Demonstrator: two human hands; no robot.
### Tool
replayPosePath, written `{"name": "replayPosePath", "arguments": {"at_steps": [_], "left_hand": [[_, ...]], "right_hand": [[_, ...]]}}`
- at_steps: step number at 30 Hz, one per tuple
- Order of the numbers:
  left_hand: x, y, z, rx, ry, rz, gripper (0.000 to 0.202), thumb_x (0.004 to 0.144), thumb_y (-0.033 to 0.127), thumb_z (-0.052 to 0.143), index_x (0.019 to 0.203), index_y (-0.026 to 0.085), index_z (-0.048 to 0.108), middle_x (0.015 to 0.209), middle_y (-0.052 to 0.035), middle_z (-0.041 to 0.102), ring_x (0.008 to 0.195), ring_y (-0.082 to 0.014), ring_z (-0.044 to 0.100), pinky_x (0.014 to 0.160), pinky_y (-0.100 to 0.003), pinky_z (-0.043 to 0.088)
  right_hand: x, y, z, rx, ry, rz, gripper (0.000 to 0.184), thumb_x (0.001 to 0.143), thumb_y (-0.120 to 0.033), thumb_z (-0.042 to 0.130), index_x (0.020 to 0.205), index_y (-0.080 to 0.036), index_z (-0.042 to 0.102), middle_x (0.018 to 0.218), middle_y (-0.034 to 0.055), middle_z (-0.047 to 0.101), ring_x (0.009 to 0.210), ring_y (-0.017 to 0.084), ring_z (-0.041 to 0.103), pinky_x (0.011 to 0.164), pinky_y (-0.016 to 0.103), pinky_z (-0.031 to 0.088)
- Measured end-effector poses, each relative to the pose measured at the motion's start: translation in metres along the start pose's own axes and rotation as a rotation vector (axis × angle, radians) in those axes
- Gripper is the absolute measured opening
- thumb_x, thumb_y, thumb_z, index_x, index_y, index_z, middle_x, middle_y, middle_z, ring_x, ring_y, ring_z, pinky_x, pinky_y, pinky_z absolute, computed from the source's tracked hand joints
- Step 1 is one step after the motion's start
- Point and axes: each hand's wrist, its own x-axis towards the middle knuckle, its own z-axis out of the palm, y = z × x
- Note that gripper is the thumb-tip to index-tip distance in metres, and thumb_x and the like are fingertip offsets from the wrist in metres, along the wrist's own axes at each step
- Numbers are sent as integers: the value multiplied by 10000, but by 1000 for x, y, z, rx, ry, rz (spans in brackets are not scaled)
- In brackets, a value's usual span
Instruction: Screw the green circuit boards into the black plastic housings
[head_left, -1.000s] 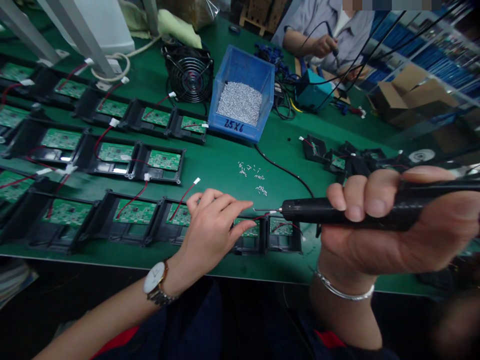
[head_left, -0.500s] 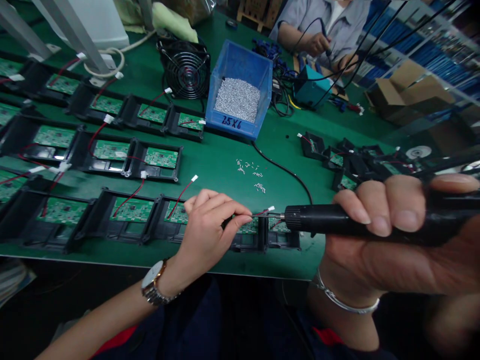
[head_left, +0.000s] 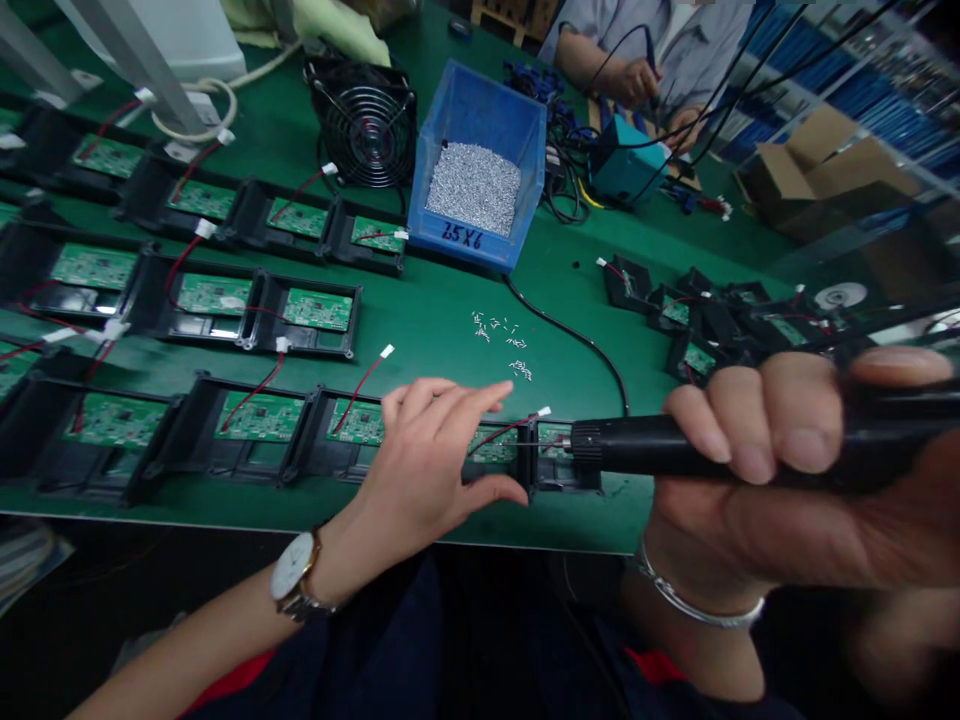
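Observation:
My right hand (head_left: 795,470) is wrapped round a black electric screwdriver (head_left: 637,445), held level with its tip pointing left over the last black housing (head_left: 559,462) in the near row. My left hand (head_left: 431,455) rests on the neighbouring housing with its green circuit board (head_left: 491,447), fingers spread and thumb at the front edge, holding nothing I can see. A red wire with a white plug (head_left: 543,412) lies just ahead of the driver's tip. Loose small screws (head_left: 504,338) lie on the green mat beyond.
A blue bin (head_left: 480,165) of screws marked 25X6 stands at the back, a black fan (head_left: 367,120) to its left. Rows of black housings with boards (head_left: 217,295) fill the left. More housings (head_left: 705,320) pile at the right. Another person (head_left: 652,50) works across the table.
My left hand has let go of its pinch at the screwdriver's tip and spread its fingers over the housing. The screwdriver has stayed almost where it was.

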Motion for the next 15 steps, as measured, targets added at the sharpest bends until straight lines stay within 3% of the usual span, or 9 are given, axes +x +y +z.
{"name": "replayPosePath", "arguments": {"at_steps": [2, 4, 8, 15], "left_hand": [[-3, -1, 1, 91, -76, 5, 1230, 614, 720, 1038, 1591, 138, 570, 1398, -164, 783, 1305, -401, 616, 1107, -537, 347], [-6, -3, 3, 141, -146, -3, 1328, 500, 714, 1082, 1582, 132, 578, 1423, -189, 773, 1363, -455, 589, 1192, -612, 279], [-12, -5, 7, 186, -219, -9, 1155, 547, 655, 1096, 1508, 192, 654, 1470, -163, 765, 1422, -482, 564, 1271, -692, 174], [-11, -6, 8, 234, -191, -14, 946, 641, 498, 1094, 1460, 239, 696, 1448, -129, 779, 1419, -479, 574, 1264, -728, 206]], "right_hand": [[-9, 4, 6, -18, -95, -69, 215, 929, -424, 814, 1036, -241, 776, 592, -68, 532, 426, 104, 459, 427, 312, 444], [-19, 7, 11, -90, -152, -88, 204, 947, -398, 809, 1057, -232, 762, 627, -49, 596, 460, 120, 530, 461, 319, 489], [-30, 14, 13, -107, -154, -76, 200, 947, -374, 792, 1073, -223, 757, 641, -49, 597, 475, 125, 538, 466, 320, 480], [-33, 19, 16, -131, -134, -62, 213, 935, -389, 812, 1075, -240, 754, 635, -65, 595, 476, 116, 519, 475, 315, 479]]}}
